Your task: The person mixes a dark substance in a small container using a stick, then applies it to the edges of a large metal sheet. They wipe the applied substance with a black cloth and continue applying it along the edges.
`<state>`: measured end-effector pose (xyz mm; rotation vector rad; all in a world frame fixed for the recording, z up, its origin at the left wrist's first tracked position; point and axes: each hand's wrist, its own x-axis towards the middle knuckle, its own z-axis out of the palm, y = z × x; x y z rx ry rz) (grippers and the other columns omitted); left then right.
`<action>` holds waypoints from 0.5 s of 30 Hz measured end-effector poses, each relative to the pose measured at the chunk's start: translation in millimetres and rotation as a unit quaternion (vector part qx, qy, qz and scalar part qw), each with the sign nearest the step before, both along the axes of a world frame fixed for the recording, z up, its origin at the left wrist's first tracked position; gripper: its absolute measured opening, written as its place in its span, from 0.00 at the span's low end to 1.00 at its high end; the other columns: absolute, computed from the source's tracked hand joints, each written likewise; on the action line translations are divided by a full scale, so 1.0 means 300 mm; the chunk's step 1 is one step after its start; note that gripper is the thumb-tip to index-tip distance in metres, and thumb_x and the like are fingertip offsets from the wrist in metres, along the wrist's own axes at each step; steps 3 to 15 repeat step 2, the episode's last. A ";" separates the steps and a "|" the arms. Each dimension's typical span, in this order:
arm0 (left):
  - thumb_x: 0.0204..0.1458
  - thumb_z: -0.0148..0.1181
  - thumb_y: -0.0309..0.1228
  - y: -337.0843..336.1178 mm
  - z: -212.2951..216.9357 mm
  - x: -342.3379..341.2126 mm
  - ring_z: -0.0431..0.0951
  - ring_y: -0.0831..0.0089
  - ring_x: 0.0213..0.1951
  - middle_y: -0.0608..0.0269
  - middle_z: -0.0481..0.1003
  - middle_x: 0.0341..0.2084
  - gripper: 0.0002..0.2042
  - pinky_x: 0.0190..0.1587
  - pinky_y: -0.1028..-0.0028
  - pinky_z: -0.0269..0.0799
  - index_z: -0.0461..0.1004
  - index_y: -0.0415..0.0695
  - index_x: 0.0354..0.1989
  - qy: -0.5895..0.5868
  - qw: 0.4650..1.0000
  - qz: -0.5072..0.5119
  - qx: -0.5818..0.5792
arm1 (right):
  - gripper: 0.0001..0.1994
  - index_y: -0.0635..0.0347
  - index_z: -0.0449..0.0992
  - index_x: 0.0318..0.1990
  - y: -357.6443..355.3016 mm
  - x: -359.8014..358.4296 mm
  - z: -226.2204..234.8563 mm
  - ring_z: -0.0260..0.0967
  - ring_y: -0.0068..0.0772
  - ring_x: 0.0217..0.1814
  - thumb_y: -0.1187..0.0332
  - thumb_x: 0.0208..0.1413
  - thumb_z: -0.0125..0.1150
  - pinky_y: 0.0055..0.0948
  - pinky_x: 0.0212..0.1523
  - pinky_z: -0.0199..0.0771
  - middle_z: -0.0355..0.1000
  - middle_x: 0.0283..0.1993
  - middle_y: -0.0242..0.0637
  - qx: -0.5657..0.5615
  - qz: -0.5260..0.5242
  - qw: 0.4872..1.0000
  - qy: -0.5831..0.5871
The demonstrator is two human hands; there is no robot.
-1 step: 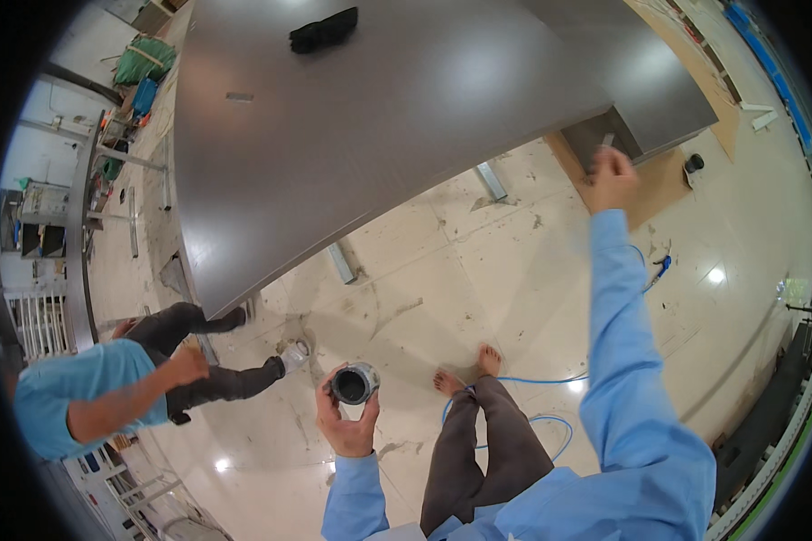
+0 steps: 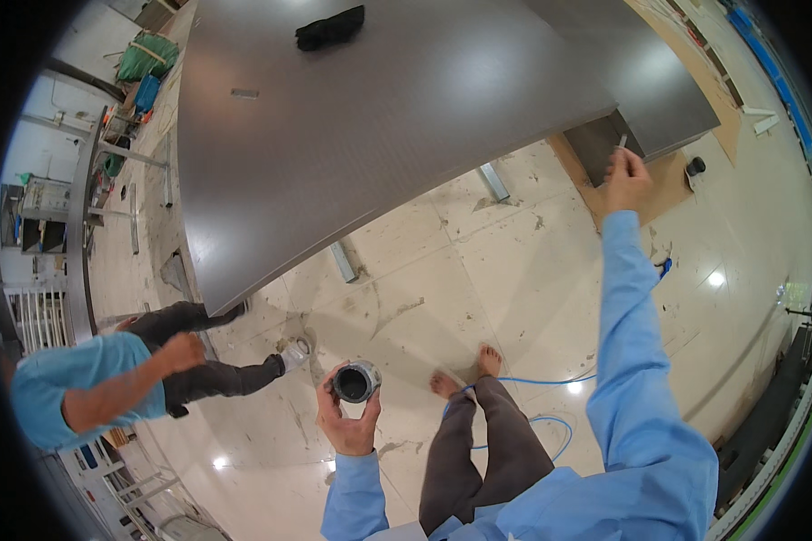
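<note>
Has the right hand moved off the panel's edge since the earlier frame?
No. The right hand sits at the same spot by the dark panel edge, above the cardboard, holding a thin tool.

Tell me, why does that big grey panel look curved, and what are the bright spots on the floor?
Head view: the fisheye lens bends the panel edges toward the rim; the floor spots are glare from lights on glossy tiles; corners are black; the left hand and right hand look sharp.
</note>
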<state>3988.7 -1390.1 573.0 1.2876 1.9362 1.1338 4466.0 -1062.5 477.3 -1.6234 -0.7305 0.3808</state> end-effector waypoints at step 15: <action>0.47 0.75 0.21 0.006 0.010 -0.018 0.80 0.62 0.56 0.49 0.78 0.56 0.29 0.62 0.65 0.75 0.72 0.36 0.60 0.008 1.000 -0.012 0.005 | 0.09 0.57 0.86 0.49 -0.028 0.069 -0.012 0.75 0.24 0.33 0.65 0.68 0.66 0.26 0.32 0.77 0.82 0.38 0.31 -0.035 0.058 0.997 -0.044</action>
